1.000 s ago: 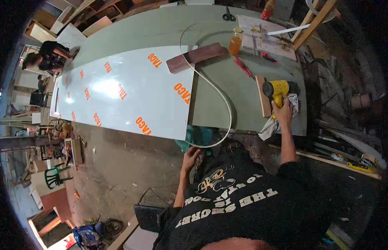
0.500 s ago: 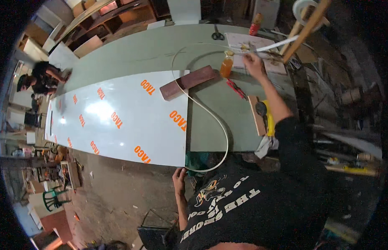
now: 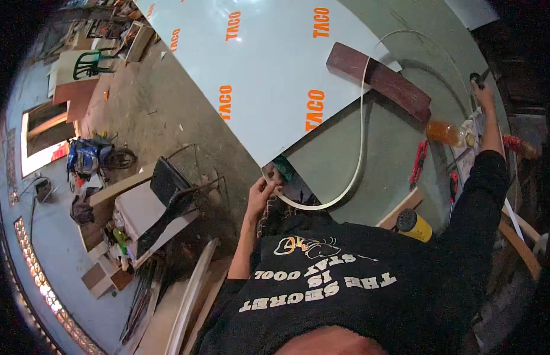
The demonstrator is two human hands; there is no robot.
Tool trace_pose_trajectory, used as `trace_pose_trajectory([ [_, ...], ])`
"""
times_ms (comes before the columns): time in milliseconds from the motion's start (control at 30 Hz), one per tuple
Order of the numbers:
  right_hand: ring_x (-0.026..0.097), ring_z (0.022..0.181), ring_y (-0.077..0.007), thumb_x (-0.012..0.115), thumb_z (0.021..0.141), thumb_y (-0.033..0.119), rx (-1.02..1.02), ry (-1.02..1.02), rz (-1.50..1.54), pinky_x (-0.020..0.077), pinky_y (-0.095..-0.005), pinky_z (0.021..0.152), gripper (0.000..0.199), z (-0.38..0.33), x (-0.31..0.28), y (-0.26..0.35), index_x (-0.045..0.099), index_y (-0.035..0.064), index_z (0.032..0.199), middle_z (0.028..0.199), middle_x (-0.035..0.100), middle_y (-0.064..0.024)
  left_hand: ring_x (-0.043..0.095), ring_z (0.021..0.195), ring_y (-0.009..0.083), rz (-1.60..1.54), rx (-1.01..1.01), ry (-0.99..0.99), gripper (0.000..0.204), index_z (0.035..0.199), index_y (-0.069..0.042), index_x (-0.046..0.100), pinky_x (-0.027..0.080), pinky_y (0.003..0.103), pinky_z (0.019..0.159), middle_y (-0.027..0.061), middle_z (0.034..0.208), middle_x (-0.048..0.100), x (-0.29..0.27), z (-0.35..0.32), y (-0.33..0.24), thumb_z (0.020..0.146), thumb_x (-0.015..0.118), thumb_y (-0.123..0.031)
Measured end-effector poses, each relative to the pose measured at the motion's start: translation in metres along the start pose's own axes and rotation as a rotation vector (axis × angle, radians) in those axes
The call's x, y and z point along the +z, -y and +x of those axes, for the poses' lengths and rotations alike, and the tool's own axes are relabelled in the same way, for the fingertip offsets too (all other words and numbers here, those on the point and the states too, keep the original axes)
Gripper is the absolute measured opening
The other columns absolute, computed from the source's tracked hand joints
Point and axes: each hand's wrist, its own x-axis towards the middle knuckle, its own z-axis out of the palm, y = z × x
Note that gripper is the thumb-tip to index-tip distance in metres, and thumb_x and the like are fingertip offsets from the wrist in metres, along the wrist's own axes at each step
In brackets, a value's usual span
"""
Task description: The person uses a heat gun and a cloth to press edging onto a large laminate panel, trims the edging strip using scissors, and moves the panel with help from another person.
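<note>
Our left hand [image 3: 263, 194] pinches strip [image 3: 362, 130] near corner of white panel [image 3: 272, 77]; right hand [image 3: 484, 99] at scissors [image 3: 477, 79], grip unclear; most strip loops unfixed.

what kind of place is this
Probably a woodworking or furniture workshop: a big white panel lies on a broad bench, with a long pale strip looped beside it and a yellow tool nearby.
</note>
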Motion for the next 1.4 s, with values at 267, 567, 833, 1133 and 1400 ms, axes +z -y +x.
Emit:
trace_pose_trajectory([
  [267, 0.057, 0.112, -0.0333, 0.064, 0.082, 0.050, 0.024, 0.025, 0.073, 0.0449, -0.0421, 0.093, 0.062, -0.022, -0.008, 0.058, 0.058, 0.0009, 0.118, 0.123, 0.057, -0.0237, 0.058, 0.087, 0.0131, 0.156, -0.014, -0.028, 0.041, 0.123, 0.001, 0.056, 0.046, 0.029, 0.074, 0.0069, 0.102, 0.067, 0.008, -0.012, 0.021, 0.096, 0.054, -0.030],
  [567, 0.056, 0.113, -0.0377, 0.060, 0.083, 0.049, 0.299, -0.171, 0.067, 0.0442, -0.0468, 0.095, 0.070, -0.025, -0.001, 0.041, 0.044, 0.0002, 0.130, 0.123, 0.057, -0.0217, 0.061, 0.096, 0.0226, 0.757, -0.153, 0.150, 0.049, 0.113, 0.007, 0.060, 0.046, 0.036, 0.083, 0.0144, 0.106, 0.067, 0.006, -0.016, -0.020, 0.090, 0.061, -0.036],
  [833, 0.060, 0.097, -0.0271, 0.067, 0.080, 0.048, 0.163, -0.072, 0.498, 0.0471, -0.0380, 0.084, 0.069, -0.012, -0.059, 0.018, 0.052, 0.0013, 0.128, 0.110, 0.062, -0.0159, 0.061, 0.103, 0.0249, 0.474, 0.021, -0.085, 0.053, 0.125, 0.001, 0.056, 0.046, 0.036, 0.089, 0.0157, 0.112, 0.064, -0.015, -0.008, -0.009, 0.089, 0.062, -0.038],
  [1133, 0.049, 0.071, -0.0098, 0.058, 0.091, 0.047, -0.421, -0.237, 1.114, 0.0439, -0.0274, 0.066, 0.061, -0.260, -0.173, 0.102, 0.050, 0.0006, 0.129, 0.078, 0.054, 0.0008, 0.059, 0.109, 0.0245, 0.049, 0.028, -0.312, 0.065, 0.137, -0.001, 0.043, 0.045, 0.040, 0.088, 0.0153, 0.122, 0.059, -0.043, 0.037, -0.013, 0.091, 0.056, -0.046],
  [1400, 0.060, 0.094, -0.0330, 0.067, 0.074, 0.014, -0.108, 0.074, 0.370, 0.0488, -0.0422, 0.085, 0.053, -0.457, -0.021, 0.223, 0.054, 0.0067, 0.124, 0.104, 0.060, -0.0158, 0.058, 0.100, 0.0265, -0.615, 0.057, -0.074, 0.046, 0.124, -0.002, 0.049, 0.048, 0.042, 0.081, 0.0091, 0.110, 0.059, -0.079, 0.136, -0.031, 0.095, 0.051, -0.038],
])
